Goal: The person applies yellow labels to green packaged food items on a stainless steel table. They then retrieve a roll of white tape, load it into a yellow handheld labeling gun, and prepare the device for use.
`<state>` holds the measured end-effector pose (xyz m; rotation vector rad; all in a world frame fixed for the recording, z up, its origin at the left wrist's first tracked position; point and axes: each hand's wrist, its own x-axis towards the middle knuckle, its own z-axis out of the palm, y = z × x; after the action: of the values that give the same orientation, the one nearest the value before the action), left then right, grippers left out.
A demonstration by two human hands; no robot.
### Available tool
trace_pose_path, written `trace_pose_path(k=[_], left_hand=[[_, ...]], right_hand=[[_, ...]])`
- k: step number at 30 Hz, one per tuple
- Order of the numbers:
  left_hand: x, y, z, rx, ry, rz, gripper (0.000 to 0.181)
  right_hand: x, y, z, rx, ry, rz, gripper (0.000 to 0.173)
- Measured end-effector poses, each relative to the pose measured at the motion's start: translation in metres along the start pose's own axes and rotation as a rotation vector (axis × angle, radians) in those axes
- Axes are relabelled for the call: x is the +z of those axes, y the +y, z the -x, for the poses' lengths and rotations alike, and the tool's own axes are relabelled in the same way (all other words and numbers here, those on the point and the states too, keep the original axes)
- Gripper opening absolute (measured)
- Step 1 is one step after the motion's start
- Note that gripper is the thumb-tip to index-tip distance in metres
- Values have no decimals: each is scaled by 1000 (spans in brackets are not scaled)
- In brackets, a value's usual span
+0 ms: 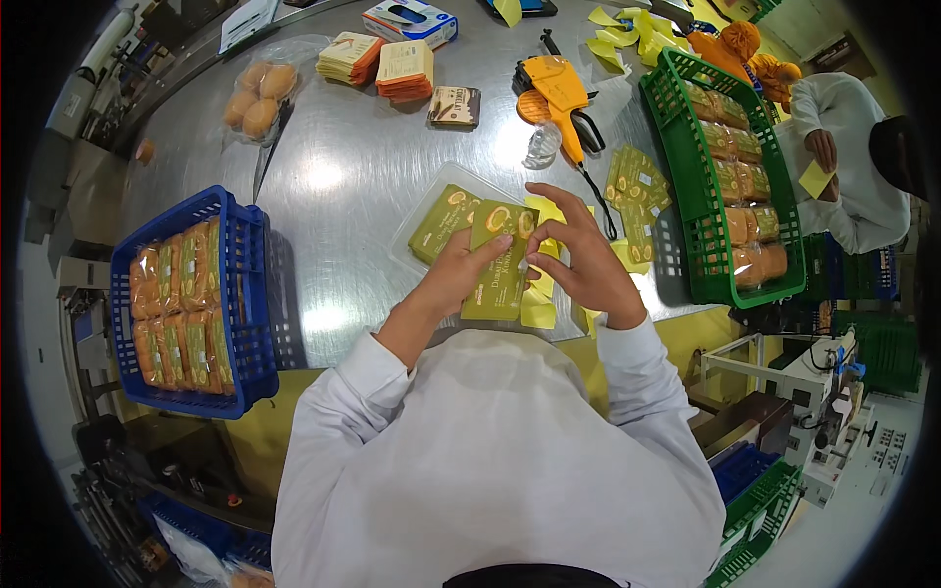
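My left hand (462,266) grips a stack of green printed cards (491,283) over the front edge of the steel table (353,242). At the stack's right edge, my right hand (581,257) pinches thumb and index finger together on a small whitish piece, perhaps a sticker. Behind my left hand, a clear plastic tub (403,239) holds more green cards (441,220). Yellow paper slips (540,312) lie beneath and beside my right hand. To the right are loose green cards (638,187) bearing small white labels. An orange label gun (556,92) with a black strap lies farther back.
A blue crate (253,309) of wrapped bread stands left, a green crate (687,220) of wrapped bread right. Bagged buns (261,99), card stacks (406,70), a brown packet (454,106) and a box (409,22) lie behind. A co-worker (845,162) holds a yellow slip at right.
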<state>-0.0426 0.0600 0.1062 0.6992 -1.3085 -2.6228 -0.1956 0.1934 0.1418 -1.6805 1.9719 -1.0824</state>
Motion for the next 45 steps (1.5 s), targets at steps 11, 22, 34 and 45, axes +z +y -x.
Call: trace_pose_path(k=[11,22,34,45], left_hand=[[-15,-9,-6,-21,-279,-48,59],[8,-30,-10,749,60,-795,54],[7,12,13,158,-125,110,37],[10,7,20,162,-70,42,33]], right_hand=[[36,36,-3,405,192,-926,67],[88,6,12,576,753,-1458,69],[-23,-32,-6,2,122,-111,14],[-24,-32,-21,-144,-101,152,19]])
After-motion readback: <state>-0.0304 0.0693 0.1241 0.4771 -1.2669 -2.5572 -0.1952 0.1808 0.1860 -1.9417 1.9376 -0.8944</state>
